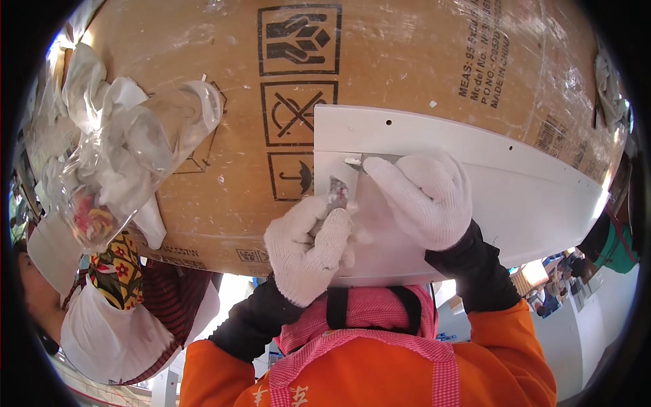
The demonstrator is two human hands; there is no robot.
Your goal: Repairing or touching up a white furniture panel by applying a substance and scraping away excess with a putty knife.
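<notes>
A white panel (529, 183) with small holes along its far edge lies on a large cardboard box. My left hand (308, 247), in a white knitted glove, is closed around a small grey, smudged piece (338, 193) over the panel's left end. Its exact kind is unclear. My right hand (430, 197), gloved alike, rests on the panel with its forefinger pointing left and the other fingers curled. Beside that fingertip shows a thin grey edge, partly hidden, and a white scrap (352, 161) lies at its tip. What the curled fingers hold is hidden.
The brown cardboard box (196, 41) serves as the work surface. Crumpled clear plastic (135, 149) with whitish material lies at its left. A person in a white garment (112, 332) is close by on the left. Someone's green sleeve (616, 244) shows at far right.
</notes>
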